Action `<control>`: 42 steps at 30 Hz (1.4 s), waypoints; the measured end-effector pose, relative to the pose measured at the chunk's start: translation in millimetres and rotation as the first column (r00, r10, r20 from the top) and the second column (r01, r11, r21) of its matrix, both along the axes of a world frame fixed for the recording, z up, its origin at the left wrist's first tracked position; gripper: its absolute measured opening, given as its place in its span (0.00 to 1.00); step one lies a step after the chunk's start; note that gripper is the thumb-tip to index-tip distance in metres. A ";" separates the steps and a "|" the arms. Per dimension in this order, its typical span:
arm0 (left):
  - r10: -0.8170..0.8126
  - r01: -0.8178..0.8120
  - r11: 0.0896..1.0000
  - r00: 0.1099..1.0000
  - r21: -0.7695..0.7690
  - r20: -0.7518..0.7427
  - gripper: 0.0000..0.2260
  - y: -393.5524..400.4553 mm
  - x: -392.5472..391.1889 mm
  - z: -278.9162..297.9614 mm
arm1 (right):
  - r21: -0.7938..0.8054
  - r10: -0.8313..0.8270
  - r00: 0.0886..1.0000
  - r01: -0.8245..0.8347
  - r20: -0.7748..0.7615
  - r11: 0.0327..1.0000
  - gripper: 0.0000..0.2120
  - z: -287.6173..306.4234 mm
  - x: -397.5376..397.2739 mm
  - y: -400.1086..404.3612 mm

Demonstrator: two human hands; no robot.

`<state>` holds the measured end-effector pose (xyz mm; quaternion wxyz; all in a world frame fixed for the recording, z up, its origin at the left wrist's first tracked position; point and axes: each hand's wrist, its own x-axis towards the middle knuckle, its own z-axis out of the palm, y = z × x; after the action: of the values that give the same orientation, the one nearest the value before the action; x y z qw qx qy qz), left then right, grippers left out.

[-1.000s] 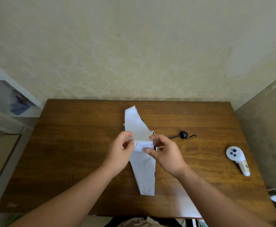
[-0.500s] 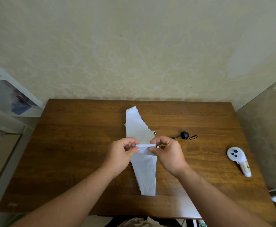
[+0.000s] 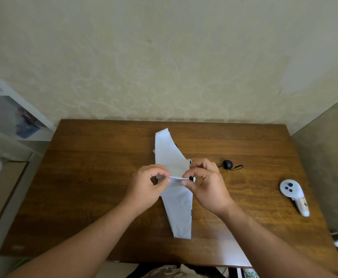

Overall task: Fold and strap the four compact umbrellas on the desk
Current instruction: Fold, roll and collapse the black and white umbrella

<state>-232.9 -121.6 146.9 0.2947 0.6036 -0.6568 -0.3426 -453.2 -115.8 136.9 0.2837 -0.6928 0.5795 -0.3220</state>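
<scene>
Head view: umbrella (image 3: 175, 157) long axis near-far; hands (image 3: 177, 182) pinch strap (image 3: 176, 178).

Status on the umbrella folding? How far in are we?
Early. Done: the white umbrella lies flat on the desk with its canopy pleated into a long strip. In hand: the left hand and right hand both pinch its strap, stretched across the middle; whether it's fastened can't be told. Left: closing the strap, rolling if needed. Only this umbrella is in view, black handle beyond; no others visible.
</scene>
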 end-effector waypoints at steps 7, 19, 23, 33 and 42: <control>-0.051 0.050 0.997 0.999 0.065 0.011 0.03 16.7 -1.0 -2.2 | -0.078 0.252 0.869 -0.313 -0.426 0.947 0.16 -13.9 -2.5 -9.9; -0.486 0.529 0.849 0.779 0.000 0.396 0.09 11.2 -2.4 -38.9 | -0.081 0.395 0.825 -0.462 -0.403 0.883 0.15 -51.9 -8.8 24.0; -0.566 0.628 0.778 0.691 0.015 0.449 0.06 17.5 -2.8 -58.6 | -0.042 0.425 0.797 -0.488 -0.429 0.872 0.10 -62.7 -15.5 30.1; -0.681 0.746 0.642 0.446 0.178 0.581 0.10 32.7 2.3 -111.7 | 0.215 0.607 0.576 -0.604 -0.547 0.768 0.10 -116.9 -15.7 55.0; -0.735 0.760 0.594 0.381 0.263 0.560 0.22 48.7 7.6 -133.0 | 0.326 0.619 0.421 -0.581 -0.663 0.746 0.06 -132.0 -20.3 66.0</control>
<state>-225.3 -72.8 13.9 -0.1128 0.3126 -0.9200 -0.2076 -473.5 -49.8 4.9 0.1360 -0.9133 0.3638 0.1226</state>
